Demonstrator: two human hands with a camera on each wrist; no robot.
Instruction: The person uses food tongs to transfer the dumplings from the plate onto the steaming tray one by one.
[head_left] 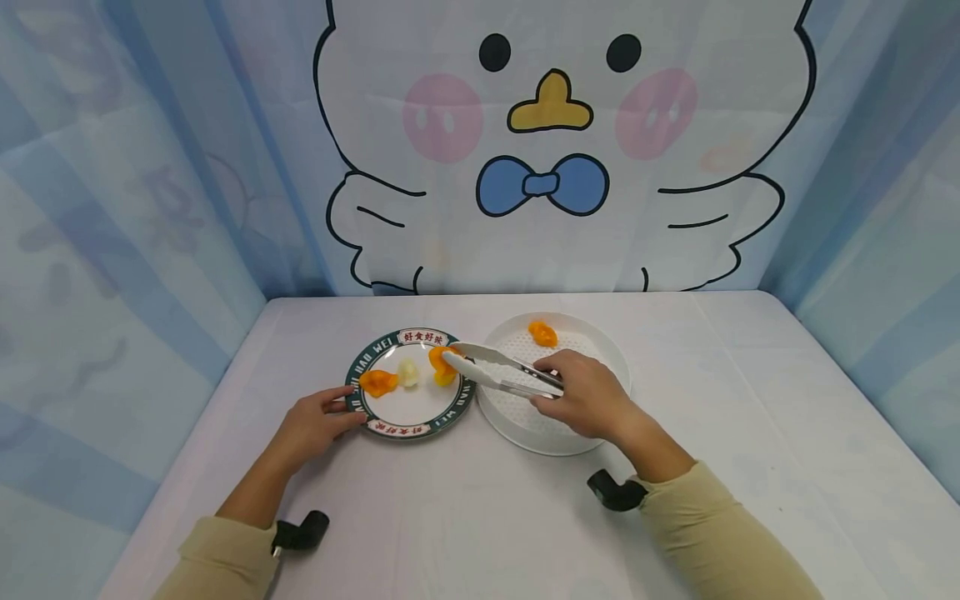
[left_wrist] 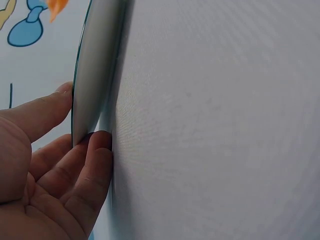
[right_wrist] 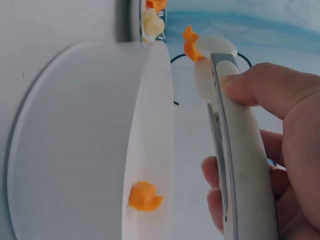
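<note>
head view, step in hand: judged a transfer by tongs; the right hand [head_left: 588, 396], fingers curled round long metal tongs with white tips [head_left: 480, 375], holds a crumpled orange piece [head_left: 437, 358] over a round white plate with a dark green lettered rim [head_left: 408, 431].
lettered plate: bears a flatter orange piece [head_left: 378, 382], a small pale yellow lump [head_left: 408, 372] and a deeper yellow piece [head_left: 444, 379], the last partly behind the tonged one.
white dish: a round white dish with a dimpled floor [head_left: 525, 429] stands just beside the plate, a lone orange piece [head_left: 543, 334] near its far side.
table: a white-covered table [head_left: 465, 517] with rounded far corners.
room: pale blue patterned curtains [head_left: 150, 250] on both sides; behind, a white cartoon backdrop [head_left: 555, 258] with a blue bow tie.
left wrist view, plate edge: the left hand [left_wrist: 52, 177] pinches the rim, thumb above and fingers beneath, apparently steadying it.
right wrist view, tong tips: closed on the orange piece, which hangs clear of the plate.
next move: if the piece is bound for the plate, likely calls for lowering the tips, then relaxing the fingers to release it without disturbing its neighbours.
</note>
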